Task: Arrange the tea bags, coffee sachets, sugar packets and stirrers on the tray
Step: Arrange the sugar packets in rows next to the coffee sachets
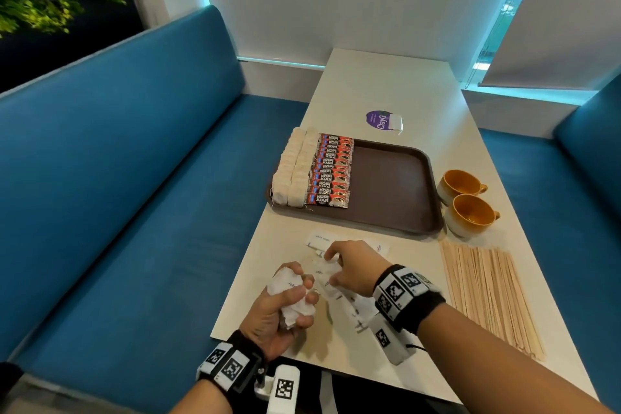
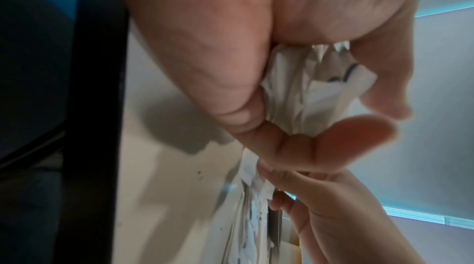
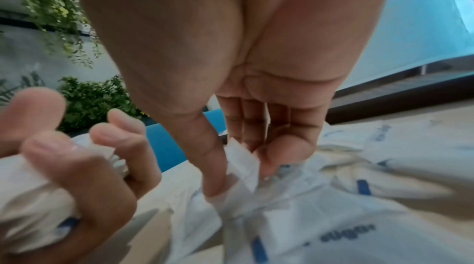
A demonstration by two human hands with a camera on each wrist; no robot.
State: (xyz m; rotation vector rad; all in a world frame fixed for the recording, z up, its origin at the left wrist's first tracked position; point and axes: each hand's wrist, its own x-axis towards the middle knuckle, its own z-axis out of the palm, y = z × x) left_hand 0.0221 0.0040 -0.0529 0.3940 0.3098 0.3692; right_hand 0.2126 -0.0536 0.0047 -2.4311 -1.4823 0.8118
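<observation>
while my left hand [image 1: 280, 307] sits over the table's near edge with fingers curled, it grips a crumpled bunch of sugar packets [image 1: 289, 292]; the left wrist view shows the same bunch [image 2: 305, 90] wedged between palm and thumb. my right hand [image 1: 349, 267], palm down and wrist bent toward the left, reaches over the loose sugar packets [image 1: 349, 304] lying near the table's near edge; in the right wrist view thumb and fingertips [image 3: 215, 167] pinch one packet [image 3: 242, 162] from that pile. the brown tray [image 1: 389, 185] lies across the middle of the table. along the tray's left edge stand two rows of tea bags [image 1: 295, 168], with a row of coffee sachets [image 1: 332, 171] just beside them. the wooden stirrers [image 1: 487, 292] lie spread along the table's right edge, off the tray. two orange cups [image 1: 467, 202] stand just beside the tray's right edge. a purple sticker [image 1: 379, 119] lies beyond the tray's far edge.
</observation>
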